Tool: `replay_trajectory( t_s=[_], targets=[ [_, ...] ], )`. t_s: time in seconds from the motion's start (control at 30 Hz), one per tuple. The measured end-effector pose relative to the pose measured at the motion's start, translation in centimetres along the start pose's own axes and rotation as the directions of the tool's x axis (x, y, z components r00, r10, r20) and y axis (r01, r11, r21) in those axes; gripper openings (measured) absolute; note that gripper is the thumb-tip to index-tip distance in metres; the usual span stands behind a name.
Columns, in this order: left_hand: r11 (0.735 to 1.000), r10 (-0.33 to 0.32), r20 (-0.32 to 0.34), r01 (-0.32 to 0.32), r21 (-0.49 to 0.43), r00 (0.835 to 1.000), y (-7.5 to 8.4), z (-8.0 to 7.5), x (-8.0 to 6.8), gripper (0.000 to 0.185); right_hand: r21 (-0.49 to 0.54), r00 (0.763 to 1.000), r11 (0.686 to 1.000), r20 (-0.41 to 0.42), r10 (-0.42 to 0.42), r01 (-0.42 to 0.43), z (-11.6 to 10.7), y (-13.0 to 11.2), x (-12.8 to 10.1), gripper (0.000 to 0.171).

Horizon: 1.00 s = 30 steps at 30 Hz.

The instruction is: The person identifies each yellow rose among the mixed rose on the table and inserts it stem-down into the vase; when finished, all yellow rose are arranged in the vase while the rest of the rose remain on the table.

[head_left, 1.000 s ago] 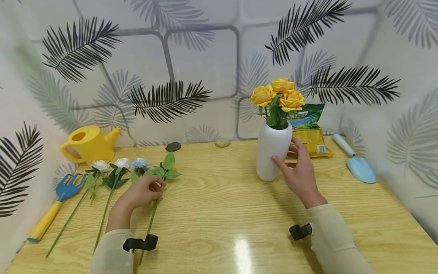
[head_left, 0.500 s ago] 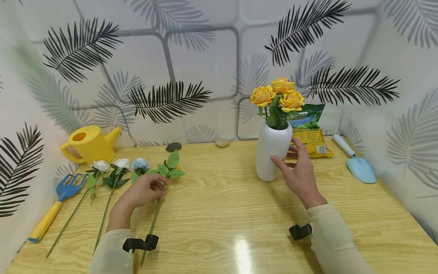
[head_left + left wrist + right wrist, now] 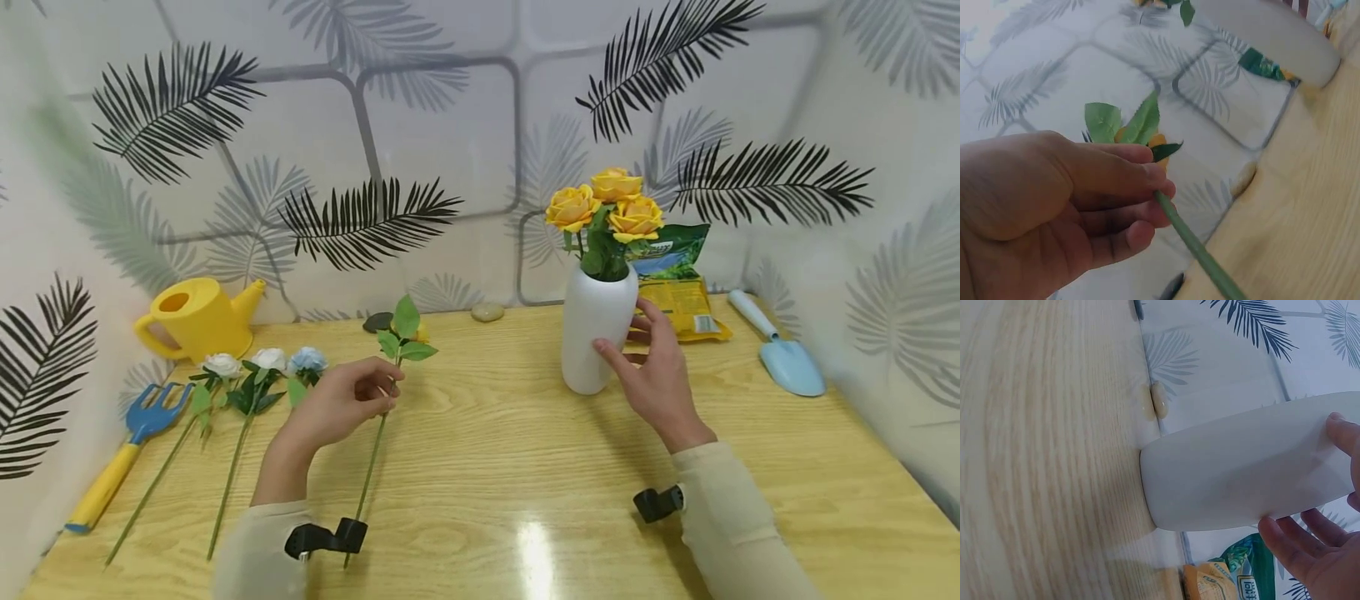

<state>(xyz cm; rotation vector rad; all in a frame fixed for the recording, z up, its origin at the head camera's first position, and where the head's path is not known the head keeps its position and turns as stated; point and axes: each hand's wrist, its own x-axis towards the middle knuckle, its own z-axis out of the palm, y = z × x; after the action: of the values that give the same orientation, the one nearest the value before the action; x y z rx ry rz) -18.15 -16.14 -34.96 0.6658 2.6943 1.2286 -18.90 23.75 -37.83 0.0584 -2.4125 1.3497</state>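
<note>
Stem (image 3: 372, 462) up off the table (image 3: 487, 467) at its leafy end, pinched in the left hand (image 3: 341, 408), fingers curled tight round it just below the leaves (image 3: 401, 333); the lower end trails down past the wrist toward the table edge, and a bit of yellow bloom peeks out behind the leaves. From the left wrist the thumb and fingertips (image 3: 1147, 181) clamp the green stalk, which runs out past them toward the wood. Over on the other side the right hand (image 3: 656, 375) rests on the vase (image 3: 596, 333), fingers spread and mostly straight, thumb on the near face, fingertips round the far side. The right wrist view shows those fingertips (image 3: 1294, 544) lying against the white wall, vase standing on the table. Three yellow roses (image 3: 607, 204) rise above that hand. To the outside of the left hand's knuckles lie three pale flowers (image 3: 262, 362), then the rake (image 3: 123, 450) and watering can (image 3: 195, 317); beyond the right fingertips sit a packet (image 3: 678, 296) and a trowel (image 3: 783, 362)
</note>
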Motion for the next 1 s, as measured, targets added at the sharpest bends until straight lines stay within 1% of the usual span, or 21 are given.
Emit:
replay_trajectory(
  t_s=[0.07,0.17,0.27,0.37,0.6,0.73,0.9,1.0],
  targets=[
    [1.000,0.023,-0.014,-0.023,-0.002,1.000,1.0,0.3,0.1,0.027,0.001,1.000,1.000,0.000,-0.008,0.008,0.1,0.1,0.1,0.078],
    [0.997,0.069,-0.041,-0.070,-0.036,0.997,2.3,0.8,0.4,0.027,0.003,1.000,1.000,0.004,-0.013,0.013,0.1,0.1,0.2,0.078],
    [0.990,0.114,-0.069,-0.120,-0.076,0.991,3.5,1.4,0.8,0.029,0.004,1.000,1.000,0.009,-0.012,0.012,0.1,-0.1,0.2,0.078],
    [0.984,0.148,-0.095,-0.157,-0.087,0.984,4.6,1.9,1.3,0.031,0.006,1.000,1.000,0.012,-0.004,0.004,0.1,-0.1,0.2,0.078],
    [0.972,0.188,-0.157,-0.207,-0.113,0.970,7.1,3.0,2.8,0.030,0.010,1.000,1.000,0.015,0.000,0.000,-0.1,0.1,0.2,0.078],
    [0.960,0.216,-0.186,-0.244,-0.138,0.958,8.3,3.4,3.5,0.029,0.005,1.000,1.000,0.019,0.000,0.000,-0.1,0.1,0.1,0.078],
    [0.942,0.269,-0.216,-0.303,-0.146,0.939,9.5,3.7,4.4,0.029,-0.003,1.000,1.000,0.020,-0.003,0.003,-0.1,0.1,0.2,0.079],
    [0.932,0.287,-0.242,-0.329,-0.153,0.927,10.0,3.9,4.8,0.029,-0.007,1.000,1.000,0.020,-0.005,0.006,-0.1,0.2,0.2,0.079]
  ],
)
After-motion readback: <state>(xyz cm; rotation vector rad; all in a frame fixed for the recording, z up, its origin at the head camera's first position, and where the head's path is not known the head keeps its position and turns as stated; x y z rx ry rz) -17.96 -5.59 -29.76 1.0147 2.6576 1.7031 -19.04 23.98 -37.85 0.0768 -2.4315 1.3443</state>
